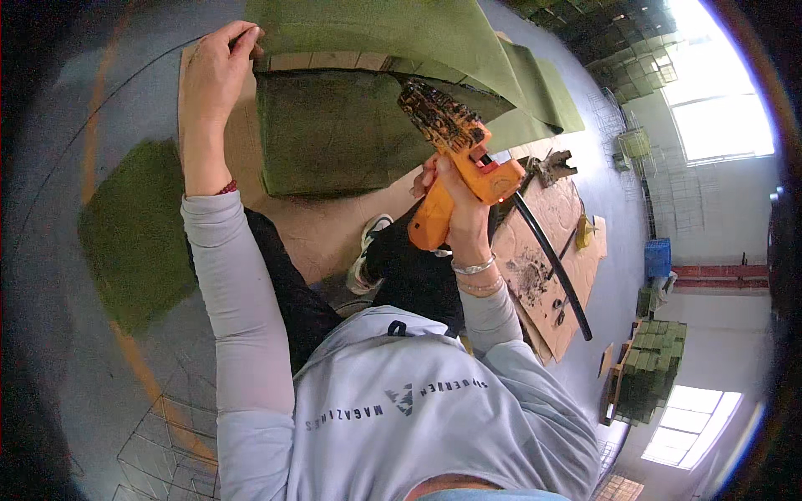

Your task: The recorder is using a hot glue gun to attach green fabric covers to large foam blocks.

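Note:
My right hand [459, 204] is wrapped round the grip of an orange glue gun [469, 175]. Dark residue crusts the gun's front end, and a long black glue stick [553, 271] sticks out of its back. The nozzle points up and left, close to a raised green sheet [376, 29]. At the far left, my left hand [224, 71] is closed, its thumb and finger pinching the sheet's edge. Beneath the lifted sheet lies a darker green panel [326, 134], with a black line along its far edge.
Brown cardboard [551, 292] with black drips lies at the right, holding a crusted block [554, 169] and a yellow object [585, 234]. Another green piece [138, 238] is on the floor at left. Wire frames [167, 442] stand lower left; stacked green boxes [652, 367] are at right.

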{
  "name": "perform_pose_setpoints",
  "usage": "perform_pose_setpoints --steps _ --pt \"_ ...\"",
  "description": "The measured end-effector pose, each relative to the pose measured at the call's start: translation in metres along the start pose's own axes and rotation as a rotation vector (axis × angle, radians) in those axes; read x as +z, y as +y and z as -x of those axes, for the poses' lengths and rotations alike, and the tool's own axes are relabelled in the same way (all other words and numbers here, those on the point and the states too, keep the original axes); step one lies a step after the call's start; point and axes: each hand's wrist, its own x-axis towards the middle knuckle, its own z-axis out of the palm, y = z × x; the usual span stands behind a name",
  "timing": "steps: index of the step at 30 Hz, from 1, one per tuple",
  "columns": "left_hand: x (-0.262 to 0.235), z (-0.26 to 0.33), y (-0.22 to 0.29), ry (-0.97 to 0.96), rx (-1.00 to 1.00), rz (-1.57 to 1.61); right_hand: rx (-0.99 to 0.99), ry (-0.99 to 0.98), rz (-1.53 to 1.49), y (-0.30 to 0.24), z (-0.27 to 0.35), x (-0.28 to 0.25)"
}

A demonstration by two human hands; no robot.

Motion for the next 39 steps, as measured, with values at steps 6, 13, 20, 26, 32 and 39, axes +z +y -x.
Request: perform_pose_setpoints --steps 6,13,20,26,32,39 --pt "0.000 0.000 -0.002 0.036 0.038 0.023 0.040 -0.029 0.043 0.003 0.003 0.006" --pt "-0.001 0.001 0.004 -0.007 -0.037 0.060 0.031 -0.037 -0.011 0.005 0.004 0.009" --pt "0.001 0.001 0.003 0.015 -0.042 0.050 0.004 -0.035 -0.016 0.005 0.006 0.012" --pt "-0.001 0.002 0.005 0.008 -0.071 0.019 0.046 -0.047 -0.042 0.009 0.002 0.011" --pt "-0.001 0.003 0.006 0.045 -0.009 0.025 0.022 -0.097 -0.030 0.015 0.005 0.028" --pt "0.000 0.002 0.003 0.032 -0.017 0.083 0.076 -0.076 -0.052 0.022 0.004 0.033"
